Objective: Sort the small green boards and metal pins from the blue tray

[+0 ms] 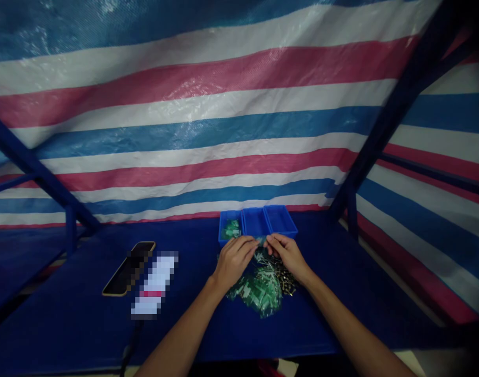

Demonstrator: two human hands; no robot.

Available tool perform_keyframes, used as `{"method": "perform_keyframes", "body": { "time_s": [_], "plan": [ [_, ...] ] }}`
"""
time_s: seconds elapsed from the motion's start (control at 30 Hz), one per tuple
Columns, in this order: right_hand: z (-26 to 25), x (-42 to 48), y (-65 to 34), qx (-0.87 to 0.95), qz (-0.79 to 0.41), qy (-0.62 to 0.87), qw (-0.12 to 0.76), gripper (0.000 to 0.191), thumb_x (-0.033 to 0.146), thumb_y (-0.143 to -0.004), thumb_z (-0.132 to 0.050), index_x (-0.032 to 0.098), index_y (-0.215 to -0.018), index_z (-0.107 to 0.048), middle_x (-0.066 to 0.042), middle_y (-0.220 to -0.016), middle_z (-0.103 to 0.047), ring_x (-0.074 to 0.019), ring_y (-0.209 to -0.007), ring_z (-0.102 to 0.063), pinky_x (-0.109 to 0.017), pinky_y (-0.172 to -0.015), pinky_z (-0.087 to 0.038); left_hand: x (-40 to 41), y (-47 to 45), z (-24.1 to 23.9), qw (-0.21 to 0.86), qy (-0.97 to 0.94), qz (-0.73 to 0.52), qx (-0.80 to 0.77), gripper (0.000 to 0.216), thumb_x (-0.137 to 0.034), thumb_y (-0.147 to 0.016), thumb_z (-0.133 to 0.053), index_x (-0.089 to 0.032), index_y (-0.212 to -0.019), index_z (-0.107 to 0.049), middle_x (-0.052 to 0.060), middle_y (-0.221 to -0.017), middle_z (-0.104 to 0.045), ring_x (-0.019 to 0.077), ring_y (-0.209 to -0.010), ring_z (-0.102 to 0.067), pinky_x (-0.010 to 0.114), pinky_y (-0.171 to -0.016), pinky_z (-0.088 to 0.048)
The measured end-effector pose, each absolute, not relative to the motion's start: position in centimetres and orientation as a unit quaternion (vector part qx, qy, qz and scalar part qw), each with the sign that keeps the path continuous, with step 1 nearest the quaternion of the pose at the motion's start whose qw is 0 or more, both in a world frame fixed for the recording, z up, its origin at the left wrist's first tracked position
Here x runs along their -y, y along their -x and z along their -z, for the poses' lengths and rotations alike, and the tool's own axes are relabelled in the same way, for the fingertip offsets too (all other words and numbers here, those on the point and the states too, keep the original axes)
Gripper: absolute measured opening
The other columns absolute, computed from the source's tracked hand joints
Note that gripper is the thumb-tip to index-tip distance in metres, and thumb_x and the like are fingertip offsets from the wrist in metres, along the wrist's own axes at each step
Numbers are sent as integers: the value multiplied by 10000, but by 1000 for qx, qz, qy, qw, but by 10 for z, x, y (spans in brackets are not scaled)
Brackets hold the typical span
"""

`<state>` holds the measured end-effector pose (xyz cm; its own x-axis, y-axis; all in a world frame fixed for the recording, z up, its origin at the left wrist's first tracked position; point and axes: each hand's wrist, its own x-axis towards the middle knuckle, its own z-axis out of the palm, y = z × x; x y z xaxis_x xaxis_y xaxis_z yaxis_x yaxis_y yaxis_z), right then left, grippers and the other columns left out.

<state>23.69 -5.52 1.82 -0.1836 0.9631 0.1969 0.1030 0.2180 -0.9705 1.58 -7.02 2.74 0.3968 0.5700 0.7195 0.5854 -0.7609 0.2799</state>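
My left hand (pixel 236 257) and my right hand (pixel 287 254) meet just in front of the blue bins, fingertips pinched close together. Between them is a small, see-through greenish plastic bag (pixel 262 241), its details too small to make out. Below the hands lies a pile of small clear plastic bags with green marks (pixel 262 293). Thin silver-coloured pieces (pixel 263 257) are at the top of that pile. Brass-coloured small metal pieces (pixel 288 283), possibly screws, are heaped by my right wrist, partly hidden by it.
Three blue bins stand side by side: the left bin (pixel 221 230) holds green-marked bags, beside the middle bin (pixel 256 220) and right bin (pixel 280 219). A phone (pixel 123 275) and a blurred-out white item (pixel 155 288) lie left on the blue table (pixel 66 314). Striped sheeting (pixel 208 104) hangs behind.
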Motion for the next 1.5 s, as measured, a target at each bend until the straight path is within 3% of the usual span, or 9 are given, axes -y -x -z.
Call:
{"method": "perform_keyframes", "body": {
  "time_s": [0.27, 0.37, 0.5, 0.7, 0.87, 1.0, 1.17, 1.33, 1.5],
  "plan": [
    [-18, 64, -235, 787, -197, 436, 391, 232, 443, -1060, -587, 258, -989, -709, -28, -910, -689, -235, -898, -616, -427, -967, -414, 26, 24, -55, 111, 786, 383, 473, 204, -219, -1069, -551, -218, -1139, -742, 83, -1175, -736, 239, -1080, -690, 387, -952, -534],
    [-19, 67, -237, 820, -144, 448, 325, 164, 432, -1004, -689, 279, -1055, -721, -48, -1049, -707, -268, -1003, -603, -440, -953, -406, 7, 30, -52, 117, 798, 334, 488, 193, -196, -1053, -559, -196, -1076, -750, 88, -1088, -732, 242, -1018, -664, 375, -921, -530],
    [-18, 66, -239, 843, -125, 448, 271, 283, 489, -924, -792, 318, -1143, -736, -56, -1200, -705, -301, -1086, -576, -442, -924, -409, -6, 28, -43, 113, 823, 253, 496, 253, -168, -1030, -536, -184, -932, -770, 119, -992, -718, 264, -988, -622, 379, -882, -524],
    [-16, 65, -240, 852, -124, 440, 257, 289, 464, -956, -756, 342, -1219, -755, -62, -1186, -732, -303, -1079, -574, -455, -924, -407, -8, 19, -43, 156, 806, 175, 544, 328, -311, -1002, -607, -166, -754, -764, 189, -887, -729, 367, -1041, -589, 484, -879, -473],
    [-21, 68, -239, 839, -148, 421, 311, 268, 431, -1084, -549, 333, -1182, -779, -74, -1112, -750, -285, -1046, -583, -450, -914, -417, -4, 15, -47, 153, 795, 190, 555, 316, -313, -1015, -593, -167, -791, -761, 184, -958, -737, 360, -1075, -579, 489, -923, -432],
    [-21, 65, -237, 788, -210, 410, 409, 289, 434, -1104, -500, 315, -1218, -737, -60, -1106, -742, -266, -1026, -630, -457, -993, -422, 12, 3, -62, 136, 781, 290, 536, 255, -274, -1056, -523, -173, -1110, -751, 171, -1110, -719, 324, -1068, -595, 468, -927, -458],
    [-17, 58, -233, 650, -369, 413, 521, 323, 504, -999, -672, 278, -1214, -589, 32, -778, -604, -191, -702, -559, -314, -674, -418, 45, -23, -69, -8, 846, 365, 388, 374, -222, -1099, -430, -254, -1439, -583, 98, -1226, -691, 249, -1139, -644, 431, -1013, -517],
    [-22, 54, -233, 578, -480, 370, 546, 421, 586, -892, -779, 262, -992, -528, 84, -653, -482, -136, -580, -447, -269, -578, -320, 57, -32, -47, -98, 842, 404, 345, 392, -151, -1084, -406, -259, -1387, -631, 107, -1270, -646, 223, -1183, -651, 403, -1030, -554],
    [-23, 53, -234, 566, -508, 380, 527, 467, 674, -866, -762, 256, -958, -577, 85, -601, -468, -118, -504, -382, -263, -516, -254, 58, -25, -31, -146, 811, 450, 344, 332, -182, -1074, -479, -269, -1327, -675, 108, -1308, -607, 205, -1143, -659, 378, -993, -565]
  ]
}}
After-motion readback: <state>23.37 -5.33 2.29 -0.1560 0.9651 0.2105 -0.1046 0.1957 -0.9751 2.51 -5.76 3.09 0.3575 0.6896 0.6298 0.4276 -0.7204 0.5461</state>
